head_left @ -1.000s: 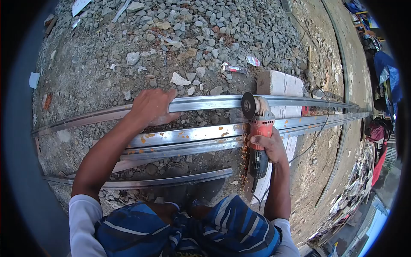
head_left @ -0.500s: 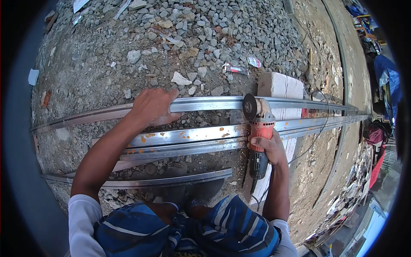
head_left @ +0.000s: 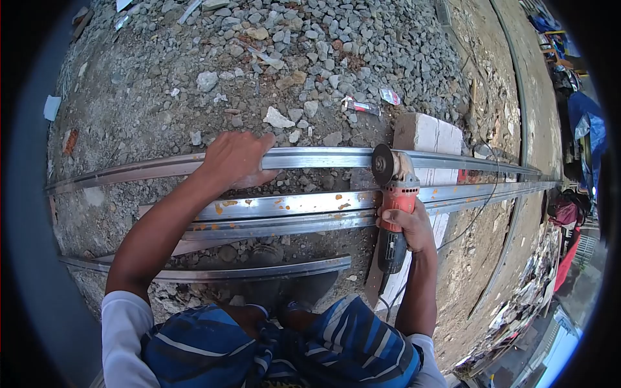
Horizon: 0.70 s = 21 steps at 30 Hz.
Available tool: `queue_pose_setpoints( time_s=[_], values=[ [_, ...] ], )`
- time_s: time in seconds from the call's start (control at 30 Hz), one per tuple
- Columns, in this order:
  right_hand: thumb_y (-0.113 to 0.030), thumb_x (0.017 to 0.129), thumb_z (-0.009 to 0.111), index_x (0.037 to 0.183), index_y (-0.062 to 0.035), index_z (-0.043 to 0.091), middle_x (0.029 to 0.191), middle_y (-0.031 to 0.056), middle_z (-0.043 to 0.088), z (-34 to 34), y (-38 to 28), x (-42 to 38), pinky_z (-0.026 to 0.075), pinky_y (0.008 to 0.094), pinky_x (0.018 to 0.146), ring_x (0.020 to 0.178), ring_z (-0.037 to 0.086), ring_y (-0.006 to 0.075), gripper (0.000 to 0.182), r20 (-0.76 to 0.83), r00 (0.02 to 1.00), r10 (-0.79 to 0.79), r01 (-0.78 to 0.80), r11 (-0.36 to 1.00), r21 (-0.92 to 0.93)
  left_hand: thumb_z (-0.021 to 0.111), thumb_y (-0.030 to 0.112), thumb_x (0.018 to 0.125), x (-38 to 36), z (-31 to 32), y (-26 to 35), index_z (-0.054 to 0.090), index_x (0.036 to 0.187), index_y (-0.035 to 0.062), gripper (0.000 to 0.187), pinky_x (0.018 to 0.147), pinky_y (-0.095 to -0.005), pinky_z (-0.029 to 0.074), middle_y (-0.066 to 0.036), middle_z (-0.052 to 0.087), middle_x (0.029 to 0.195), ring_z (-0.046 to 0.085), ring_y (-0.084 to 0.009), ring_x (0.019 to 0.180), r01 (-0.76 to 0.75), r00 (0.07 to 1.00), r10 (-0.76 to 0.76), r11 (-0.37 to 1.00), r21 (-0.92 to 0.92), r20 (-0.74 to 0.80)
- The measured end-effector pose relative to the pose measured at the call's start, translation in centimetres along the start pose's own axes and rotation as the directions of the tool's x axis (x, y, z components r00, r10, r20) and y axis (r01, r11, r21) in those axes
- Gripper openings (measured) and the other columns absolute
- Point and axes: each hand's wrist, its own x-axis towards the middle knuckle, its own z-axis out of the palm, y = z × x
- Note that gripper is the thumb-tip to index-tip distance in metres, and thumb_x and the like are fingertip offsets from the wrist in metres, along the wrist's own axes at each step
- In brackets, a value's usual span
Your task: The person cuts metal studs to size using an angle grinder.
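My right hand is wrapped round the red and black body of an angle grinder. The grinder's dark disc stands upright, right at the far metal channel. Farther left, my left hand grips that same channel, thumb on the near side and fingers over the far side. Closer to me, two more metal channels lie side by side, spotted with orange-brown marks. The grinder's body overlaps them in this view.
White blocks sit under the channels at right. A shorter metal strip lies near my feet. The grinder's cable loops across the ground at right. Grey gravel is heaped beyond, with a crumpled wrapper at its edge.
The grinder and my right hand have shifted very slightly to the right, along with most of the scene. Both hands keep their grip.
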Motion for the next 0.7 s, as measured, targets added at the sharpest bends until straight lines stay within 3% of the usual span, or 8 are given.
queue_pose_setpoints(
  time_s=[0.4, 0.47, 0.7],
  values=[
    [-0.007, 0.075, 0.076, 0.112, 0.0015, 0.063, 0.088, 0.0079, 0.069, -0.03, -0.03, 0.22, 0.054, 0.0317, 0.072, 0.076, 0.067, 0.0179, 0.04, 0.001, 1.0, 0.0, 0.0, 1.0, 0.003, 0.078, 0.047, 0.079, -0.05, 0.05, -0.16, 0.062, 0.105, 0.0065, 0.051, 0.077, -0.0528, 0.056, -0.019, 0.071, 0.08, 0.072, -0.0408, 0.082, -0.02, 1.0, 0.02, 1.0, -0.007, -0.018],
    [-0.012, 0.073, 0.074, 0.113, 0.0022, 0.062, 0.088, 0.0109, 0.069, -0.01, 0.03, 0.31, 0.058, 0.0344, 0.071, 0.075, 0.07, 0.0215, 0.044, -0.015, 1.0, -0.016, 0.015, 0.999, -0.049, 0.079, 0.047, 0.079, -0.03, 0.14, -0.24, 0.062, 0.105, 0.0066, 0.051, 0.078, -0.0528, 0.056, -0.02, 0.071, 0.081, 0.072, -0.0409, 0.082, -0.029, 0.999, 0.029, 1.0, -0.006, -0.022],
    [-0.009, 0.075, 0.075, 0.112, 0.0011, 0.064, 0.088, 0.0074, 0.069, 0.1, -0.44, 0.18, 0.053, 0.0315, 0.074, 0.078, 0.067, 0.0177, 0.04, 0.001, 1.0, 0.0, 0.0, 1.0, -0.005, 0.08, 0.046, 0.078, 0.07, 0.42, -0.23, 0.062, 0.107, 0.0064, 0.052, 0.08, -0.0534, 0.056, -0.02, 0.071, 0.082, 0.072, -0.0415, 0.086, -0.014, 1.0, 0.014, 1.0, 0.01, -0.026]
  ],
)
